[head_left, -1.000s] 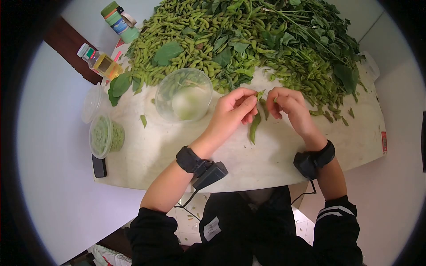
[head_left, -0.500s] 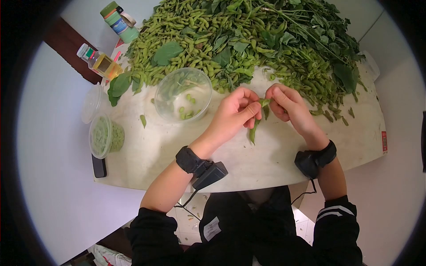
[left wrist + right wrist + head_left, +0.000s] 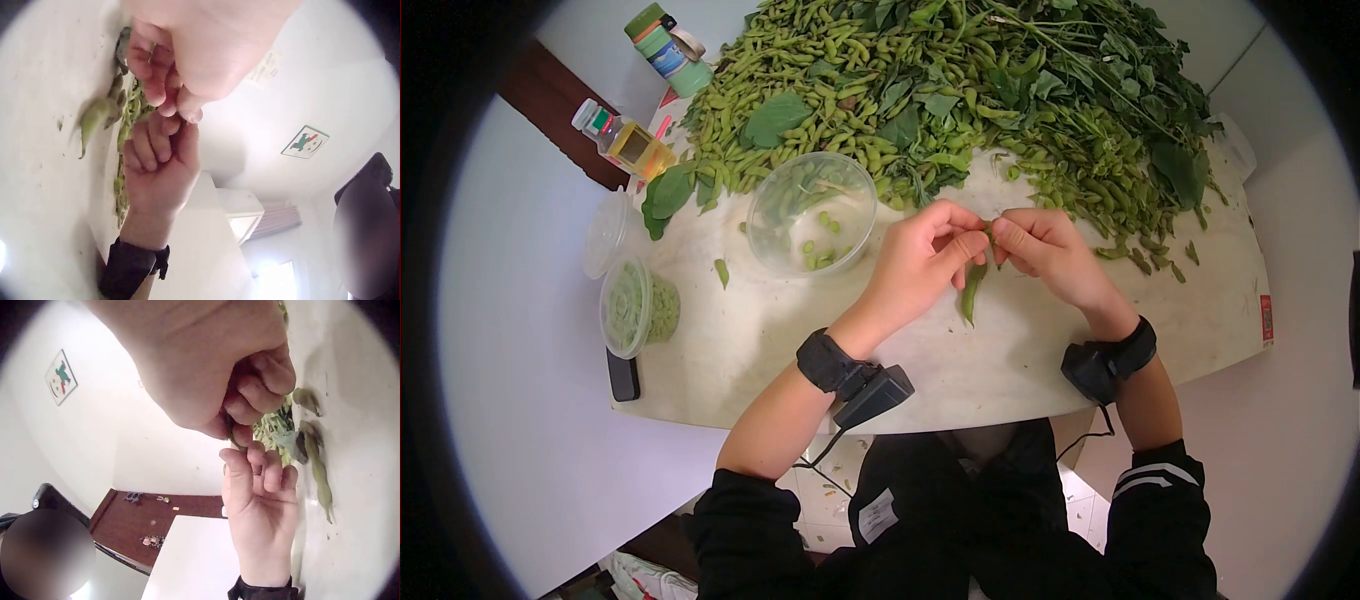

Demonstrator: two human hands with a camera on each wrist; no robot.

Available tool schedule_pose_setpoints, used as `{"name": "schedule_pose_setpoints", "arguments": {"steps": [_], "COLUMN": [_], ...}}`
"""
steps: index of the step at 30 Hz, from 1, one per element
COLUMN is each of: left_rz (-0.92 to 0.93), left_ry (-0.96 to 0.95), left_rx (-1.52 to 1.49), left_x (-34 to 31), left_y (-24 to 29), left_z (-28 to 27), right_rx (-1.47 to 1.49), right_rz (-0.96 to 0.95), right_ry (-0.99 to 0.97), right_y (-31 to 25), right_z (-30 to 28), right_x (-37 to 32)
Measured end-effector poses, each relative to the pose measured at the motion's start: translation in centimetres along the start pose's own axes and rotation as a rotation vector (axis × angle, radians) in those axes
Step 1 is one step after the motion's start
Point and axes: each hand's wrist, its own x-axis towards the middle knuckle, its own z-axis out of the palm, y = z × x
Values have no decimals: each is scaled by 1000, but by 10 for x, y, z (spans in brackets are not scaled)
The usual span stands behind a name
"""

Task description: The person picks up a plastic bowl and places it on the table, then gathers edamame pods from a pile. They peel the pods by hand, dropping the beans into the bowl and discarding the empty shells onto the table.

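In the head view my left hand [image 3: 920,258] and right hand [image 3: 1055,255] meet over the table, thumbs and fingertips together. Between them they pinch a small green soybean pod [image 3: 235,439], mostly hidden by the fingers. Below the left fingertips a longer pod [image 3: 971,295] lies on the table, and the left wrist view shows this pod [image 3: 94,122] too. To the left of my hands stands a clear plastic bowl [image 3: 758,232] with several shelled green beans [image 3: 827,221] inside.
A large heap of soybean pods [image 3: 840,110], leaves and stems covers the table's far side. On the left are a lidded tub [image 3: 628,308] of beans, a loose lid [image 3: 607,235], a phone [image 3: 624,376], a bottle of yellow liquid [image 3: 635,148] and a green flask [image 3: 670,55].
My right hand, apart from the left a second ago, has come left to the pod at the left fingertips. The beans in the bowl, blurred before, now show clearly.
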Motion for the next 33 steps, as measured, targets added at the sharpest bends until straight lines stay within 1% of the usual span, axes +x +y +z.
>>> {"name": "schedule_pose_setpoints", "arguments": {"steps": [1, 7, 10, 12, 14, 16, 20, 21, 23, 24, 26, 27, 29, 31, 33], "left_rz": [-23, -110, -142, -156, -208, -230, -272, -273, -217, -218, -152, -152, -80, -63, -46], "left_ry": [-12, -68, -124, -158, -238, -258, -288, -289, -198, -199, -100, -100, -7, 5, 15], "left_rx": [-3, -40, -67, -67, -109, -126, -170, -170, -113, -113, -61, -60, -91, -70, -50], "left_x": [-1, -4, -4, -4, -2, -1, -1, -2, -2, -2, -2, -2, -1, -1, -1], "left_y": [2, 6, 9, 9, 6, 7, 9, 8, 7, 7, 6, 4, 0, 2, 1], "left_z": [-1, 2, 1, -1, -4, -5, -4, -3, -2, -1, 0, 1, 1, 0, 0], "right_rx": [-16, 9, -69, -67, -64, -107, -111, -93, -73, -56, -40, -40, -40, -62, -60], "right_rz": [-68, -159, -156, -147, -138, -140, -133, -155, -177, -166, -155, -149, -143, -87, -100], "right_ry": [-3, -92, -108, -120, -133, -163, -191, -190, -187, -155, -124, -86, -47, -11, 2], "right_y": [-1, -7, -4, -5, -7, -9, -9, -11, -12, -11, -7, -4, -1, 0, 0], "right_z": [2, 3, 0, -1, -1, -1, -4, -3, -1, 0, 2, 3, 5, 5, 7], "right_x": [-1, -3, -4, -5, -6, -7, -8, -8, -6, -4, -2, -1, 0, -1, -1]}}
